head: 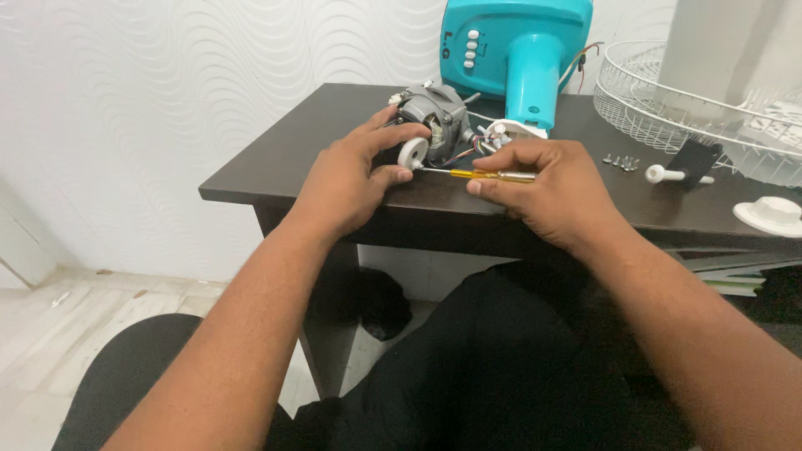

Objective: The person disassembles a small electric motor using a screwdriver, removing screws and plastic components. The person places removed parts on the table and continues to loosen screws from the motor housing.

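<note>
We're steadying the grey fan motor (434,117) near the worktop's (276,163) front edge; left hand (347,184) is wrapping it, fingers curled round the housing and the white round wheel (412,154). Right hand (547,188) is pinching a yellow-handled screwdriver (484,174), fingers pressed together on the shaft, tip pointing at the wheel. Behind the motor we're seeing the teal fan housing (514,42); to the right a white wire grille (668,108), loose screws (621,162), a white knob (773,213).
</note>
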